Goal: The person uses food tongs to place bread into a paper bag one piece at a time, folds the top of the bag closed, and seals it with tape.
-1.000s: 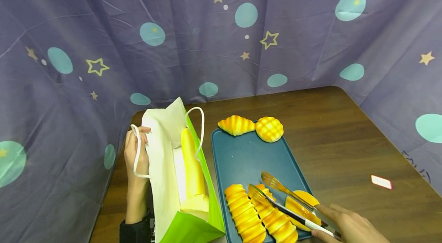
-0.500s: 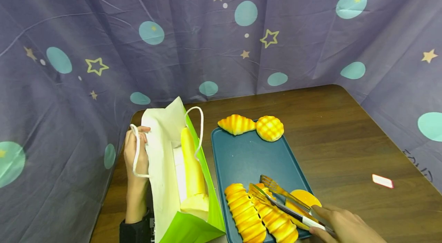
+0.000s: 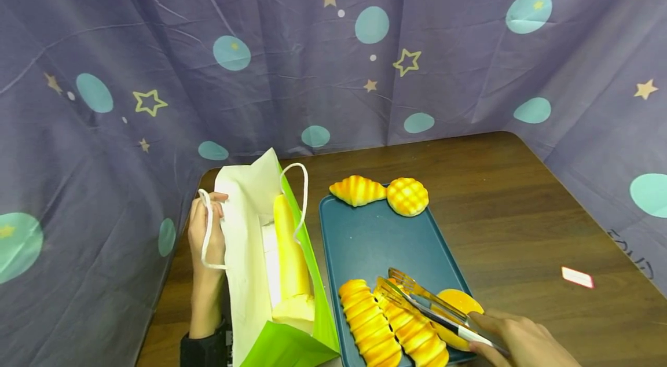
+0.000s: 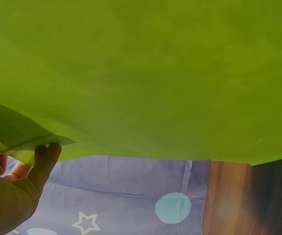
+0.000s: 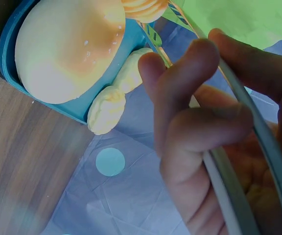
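My left hand (image 3: 208, 234) pinches the left rim of a green paper bag (image 3: 242, 251) with a white inside and white cord handles. The bag's green outside (image 4: 141, 78) fills most of the left wrist view. A long yellow bread (image 3: 293, 257) lies inside the bag. My right hand (image 3: 521, 338) holds metal tongs (image 3: 443, 319), thumb and fingers on the two arms. The tong tips lie about the far end of a ridged bread roll (image 3: 422, 344); whether they press it, I cannot tell. A second ridged roll (image 3: 371, 326) lies to its left.
The breads lie on a blue tray (image 3: 383, 239). A smooth round bread (image 3: 461, 301) sits near its right edge. A croissant (image 3: 358, 190) and a checked bun (image 3: 407, 197) rest at its far end. A small white card (image 3: 577, 277) lies on the table at right.
The tongs' arms have drawn closer together, their right tip shifting left toward the ridged roll's far end. My left hand and the bag have stayed where they were.
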{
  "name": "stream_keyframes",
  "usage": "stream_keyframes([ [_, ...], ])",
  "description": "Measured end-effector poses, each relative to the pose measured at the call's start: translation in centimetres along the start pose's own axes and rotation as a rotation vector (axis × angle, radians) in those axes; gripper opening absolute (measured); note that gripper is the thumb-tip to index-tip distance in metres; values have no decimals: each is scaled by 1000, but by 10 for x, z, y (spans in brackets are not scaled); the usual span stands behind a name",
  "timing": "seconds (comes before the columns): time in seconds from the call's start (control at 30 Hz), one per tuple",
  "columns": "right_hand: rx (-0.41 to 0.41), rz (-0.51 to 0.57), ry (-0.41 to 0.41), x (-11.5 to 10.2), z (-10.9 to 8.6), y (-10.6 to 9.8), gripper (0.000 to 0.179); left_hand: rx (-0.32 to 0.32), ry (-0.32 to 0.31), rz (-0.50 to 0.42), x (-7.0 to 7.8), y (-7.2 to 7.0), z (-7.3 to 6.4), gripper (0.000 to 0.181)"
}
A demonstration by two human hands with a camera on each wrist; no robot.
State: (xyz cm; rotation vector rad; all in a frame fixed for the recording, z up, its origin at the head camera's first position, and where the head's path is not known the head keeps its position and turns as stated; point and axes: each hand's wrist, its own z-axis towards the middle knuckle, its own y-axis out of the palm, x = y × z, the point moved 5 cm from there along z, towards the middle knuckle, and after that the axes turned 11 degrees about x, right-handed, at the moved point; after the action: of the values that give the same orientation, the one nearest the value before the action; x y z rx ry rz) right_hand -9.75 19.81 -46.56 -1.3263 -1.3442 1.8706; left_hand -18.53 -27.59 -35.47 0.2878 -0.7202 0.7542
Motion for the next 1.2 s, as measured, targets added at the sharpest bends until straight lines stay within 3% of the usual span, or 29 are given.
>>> stream_keyframes([
  [0.1, 71, -23, -8, -2, -1, -5, 37, -2, -2, -2, 0, 0, 0, 30],
  [0.27, 207, -71, 68, -6, 0, -18, 40, -4, 8, -18, 1, 1, 0, 30],
  [0.4, 243, -38, 158, -10, 4, -30, 46, -4, 0, -11, 2, 1, 1, 30],
  [0.5, 291, -17, 173, -15, 6, -38, 46, -4, -3, 8, 2, 1, 1, 29],
  [0.8, 613, 133, -3, -47, 4, -69, 48, -7, 22, 23, 3, 0, 0, 29],
  [0.97, 696, 177, -49, -67, 6, -90, 58, -17, -10, 35, 0, -1, 1, 29],
  [1.2, 737, 237, -164, -90, 14, -109, 67, -10, -9, 44, 2, -2, 1, 30],
])
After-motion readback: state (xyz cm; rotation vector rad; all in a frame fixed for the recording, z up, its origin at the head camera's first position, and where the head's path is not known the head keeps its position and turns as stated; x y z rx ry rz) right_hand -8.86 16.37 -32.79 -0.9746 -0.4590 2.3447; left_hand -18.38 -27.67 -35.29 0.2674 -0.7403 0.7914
